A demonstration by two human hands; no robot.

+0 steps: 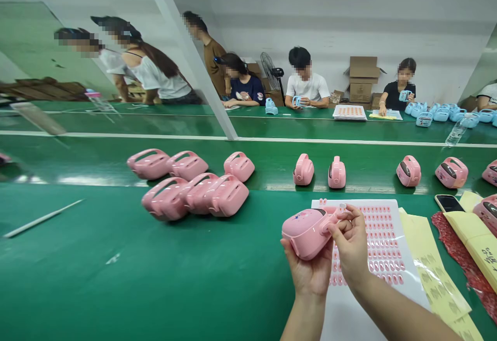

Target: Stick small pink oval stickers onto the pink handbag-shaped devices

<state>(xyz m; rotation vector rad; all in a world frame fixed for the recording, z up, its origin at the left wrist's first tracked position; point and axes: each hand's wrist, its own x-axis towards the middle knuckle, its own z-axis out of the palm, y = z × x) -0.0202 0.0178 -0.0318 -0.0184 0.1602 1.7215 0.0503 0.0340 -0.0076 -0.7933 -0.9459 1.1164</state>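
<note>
My left hand (310, 273) holds a pink handled plastic case (305, 231) from below, tilted, with a dark panel and a small printed picture on it. Closed around the case's handle are the fingers of my right hand (351, 240). A small pale piece (342, 206) shows at its index fingertip; whether it is loose or stuck to the handle I cannot tell. Under my hands lies a white sheet (357, 310) with rows of small pink oval stickers (382, 240). Left of my hands, several more pink cases (227, 196) lie grouped together.
Pink cases (336, 173) stand along the green belt (272, 149) beyond. To the right are yellow sticker sheets (438, 268), a phone (449, 203) and red wrap (460, 248). A white stick (42, 219) lies left. Across sit co-workers (306, 90) with blue cases (440, 113).
</note>
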